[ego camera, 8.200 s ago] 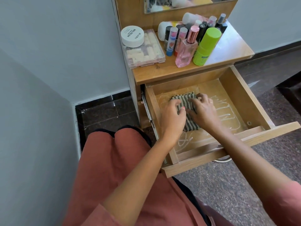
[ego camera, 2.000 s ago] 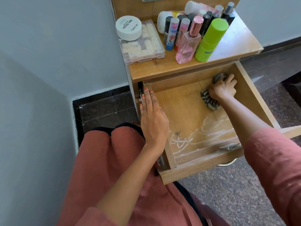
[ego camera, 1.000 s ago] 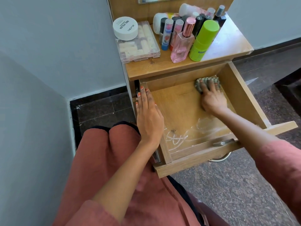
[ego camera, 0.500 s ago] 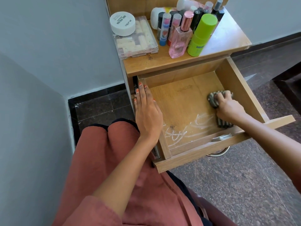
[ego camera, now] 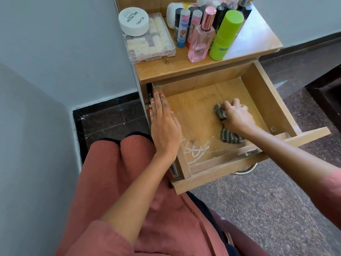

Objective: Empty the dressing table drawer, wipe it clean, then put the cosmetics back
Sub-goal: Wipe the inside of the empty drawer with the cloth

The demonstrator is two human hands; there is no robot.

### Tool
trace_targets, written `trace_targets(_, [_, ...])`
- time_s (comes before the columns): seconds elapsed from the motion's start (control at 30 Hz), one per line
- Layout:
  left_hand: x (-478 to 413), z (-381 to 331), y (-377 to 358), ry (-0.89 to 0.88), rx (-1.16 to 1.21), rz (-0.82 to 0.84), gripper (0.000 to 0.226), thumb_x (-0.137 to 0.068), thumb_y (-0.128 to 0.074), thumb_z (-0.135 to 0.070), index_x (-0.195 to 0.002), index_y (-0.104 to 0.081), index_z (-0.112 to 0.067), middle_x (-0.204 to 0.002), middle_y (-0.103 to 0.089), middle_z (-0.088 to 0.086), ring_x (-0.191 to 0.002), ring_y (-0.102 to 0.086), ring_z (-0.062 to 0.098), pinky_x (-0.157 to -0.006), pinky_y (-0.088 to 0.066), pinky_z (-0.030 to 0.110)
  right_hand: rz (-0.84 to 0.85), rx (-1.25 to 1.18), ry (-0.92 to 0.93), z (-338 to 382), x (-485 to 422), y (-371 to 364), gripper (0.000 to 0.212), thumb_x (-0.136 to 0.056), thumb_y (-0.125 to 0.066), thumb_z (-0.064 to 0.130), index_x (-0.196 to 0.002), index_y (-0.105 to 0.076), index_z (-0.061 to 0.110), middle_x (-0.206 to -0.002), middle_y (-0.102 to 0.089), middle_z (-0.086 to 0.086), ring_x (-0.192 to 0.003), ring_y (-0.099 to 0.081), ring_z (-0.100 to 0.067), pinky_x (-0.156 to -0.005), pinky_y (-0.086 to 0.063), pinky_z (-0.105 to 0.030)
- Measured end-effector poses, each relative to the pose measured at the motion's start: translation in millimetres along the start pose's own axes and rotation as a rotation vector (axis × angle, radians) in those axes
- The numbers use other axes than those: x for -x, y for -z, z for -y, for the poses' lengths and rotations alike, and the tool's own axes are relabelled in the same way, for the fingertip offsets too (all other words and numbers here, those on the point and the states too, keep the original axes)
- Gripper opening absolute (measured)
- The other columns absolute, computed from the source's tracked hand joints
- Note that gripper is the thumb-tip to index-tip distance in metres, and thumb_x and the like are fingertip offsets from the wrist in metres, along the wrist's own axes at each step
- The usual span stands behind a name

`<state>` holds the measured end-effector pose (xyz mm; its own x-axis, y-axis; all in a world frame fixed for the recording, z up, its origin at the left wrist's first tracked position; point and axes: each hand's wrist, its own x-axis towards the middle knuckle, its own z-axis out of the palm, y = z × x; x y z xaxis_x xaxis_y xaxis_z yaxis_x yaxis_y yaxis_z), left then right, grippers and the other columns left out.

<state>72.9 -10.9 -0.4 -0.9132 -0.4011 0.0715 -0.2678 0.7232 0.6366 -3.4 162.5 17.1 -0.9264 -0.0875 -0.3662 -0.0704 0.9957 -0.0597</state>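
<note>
Open drawer [ego camera: 262, 100], right hand [ego camera: 237, 116] with curled fingers gripping a striped cloth [ego camera: 220, 111] on its floor, left hand [ego camera: 164, 126] flat, fingers straight and together, resting on the drawer's left wall, cosmetics [ego camera: 201, 34] on the tabletop

Wooden worktop [ego camera: 258, 37] is loaded: clear compartment box [ego camera: 158, 45] at left, pink perfume bottle [ego camera: 201, 41] and green bottle [ego camera: 226, 34] beside it, tubes [ego camera: 182, 26] clustered behind.

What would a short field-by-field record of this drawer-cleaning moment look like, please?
drawer: pulled open, no cosmetics inside
left hand: flat on the drawer's left wall, fingers straight
right hand: grips the striped cloth on the drawer floor, right of middle
white marks: on the floor near the front-left corner, not yet wiped
cosmetics: on the tabletop, among them a green bottle and a pink perfume bottle
</note>
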Motion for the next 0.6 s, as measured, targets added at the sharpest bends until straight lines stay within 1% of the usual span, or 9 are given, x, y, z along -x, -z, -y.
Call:
trace_targets(0.13, [-0.4, 0.5, 0.5, 0.0, 0.007, -0.002, 0.048, -0.1, -0.024, -0.014, -0.146, -0.014, -0.007, -0.157, -0.005, 0.005, -0.145, -0.003, 0.017, -0.118, -0.008, 0.03, -0.006, -0.018, 0.114, 48.0, 5.8, -7.5, 0.049, -0.087, -0.053, 0.002, -0.131, -0.037, 0.015, -0.132, -0.032, -0.018, -0.115, -0.04, -0.042, -0.081, -0.049, -0.042])
trace_targets(0.23, [-0.5, 1.3, 0.4, -0.004, 0.017, 0.0, 0.048, -0.1, -0.024, -0.014, -0.146, -0.014, -0.007, -0.157, -0.005, 0.005, -0.145, -0.003, 0.018, -0.118, -0.008, 0.029, -0.021, -0.006, 0.199, 78.9, 16.1, -15.1, 0.048, -0.087, -0.053, 0.002, -0.131, -0.038, 0.015, -0.135, -0.031, -0.017, -0.117, -0.04, -0.041, -0.083, -0.049, -0.041])
trace_targets(0.3, [-0.5, 1.9, 0.0, -0.003, 0.013, 0.006, 0.048, -0.1, -0.023, -0.015, -0.146, -0.013, -0.007, -0.157, -0.004, 0.005, -0.145, -0.002, 0.018, -0.118, -0.007, 0.029, -0.03, 0.022, 0.26, 89.6, 24.1, -19.9, 0.045, -0.087, -0.052, 0.003, -0.129, -0.04, 0.015, -0.134, -0.032, -0.016, -0.117, -0.038, -0.04, -0.078, -0.048, -0.039])
trace_targets(0.37, [-0.6, 2.3, -0.2, -0.006, 0.003, 0.008, 0.048, -0.1, -0.023, -0.015, -0.146, -0.012, -0.008, -0.157, -0.003, 0.004, -0.145, -0.002, 0.018, -0.118, -0.007, 0.029, -0.043, 0.064, 0.309, 87.8, 28.4, -21.7, 0.044, -0.088, -0.052, 0.006, -0.129, -0.04, 0.018, -0.132, -0.034, -0.013, -0.117, -0.039, -0.038, -0.069, -0.044, -0.036])
trace_targets(0.4, [-0.7, 2.4, -0.1, -0.008, 0.001, 0.008, 0.048, -0.1, -0.023, -0.015, -0.146, -0.012, -0.008, -0.157, -0.003, 0.004, -0.145, -0.002, 0.017, -0.118, -0.007, 0.029, -0.042, 0.074, 0.321, 83.0, 28.6, -20.6, 0.044, -0.089, -0.052, 0.008, -0.13, -0.04, 0.021, -0.132, -0.034, -0.011, -0.117, -0.039, -0.036, -0.067, -0.043, -0.036])
trace_targets(0.5, [-1.1, 2.9, 0.3, -0.01, 0.0, 0.012, 0.048, -0.1, -0.023, -0.016, -0.146, -0.012, -0.008, -0.157, -0.003, 0.004, -0.145, -0.002, 0.017, -0.118, -0.006, 0.028, -0.024, 0.069, 0.315, 59.3, 22.1, -14.6, 0.044, -0.091, -0.052, 0.012, -0.131, -0.04, 0.025, -0.134, -0.033, -0.008, -0.115, -0.041, -0.034, -0.069, -0.046, -0.035])
trace_targets(0.6, [-1.2, 3.7, 1.4, -0.015, -0.012, 0.021, 0.048, -0.1, -0.023, -0.017, -0.146, -0.011, -0.008, -0.157, -0.003, 0.004, -0.145, -0.001, 0.016, -0.118, -0.005, 0.029, -0.067, 0.053, 0.248, 28.9, 11.3, -7.9, 0.04, -0.093, -0.049, 0.014, -0.13, -0.043, 0.027, -0.136, -0.035, -0.007, -0.113, -0.042, -0.034, -0.065, -0.042, -0.037])
